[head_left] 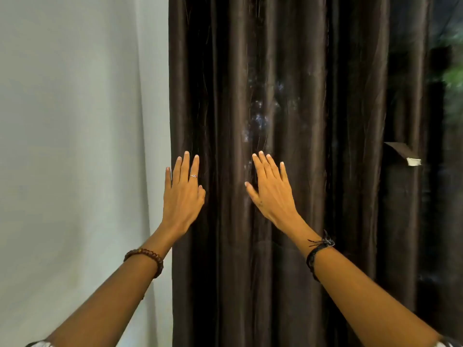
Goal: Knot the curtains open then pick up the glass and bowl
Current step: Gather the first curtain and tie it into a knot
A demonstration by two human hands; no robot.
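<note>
A dark brown satin curtain (pixel 288 96) hangs in long vertical folds, filling the middle and right of the view. My left hand (pixel 183 194) is raised with straight fingers at the curtain's left edge. My right hand (pixel 270 191) is stretched out flat in front of the curtain's middle folds, fingers straight and slightly spread. Neither hand holds anything. Whether the fingertips touch the cloth cannot be told. No glass or bowl is in view.
A pale white wall (pixel 75 146) fills the left side. At the right, a brown tie-back strap with a white end (pixel 403 154) hangs by the curtain. Green foliage (pixel 453 78) shows past the right edge.
</note>
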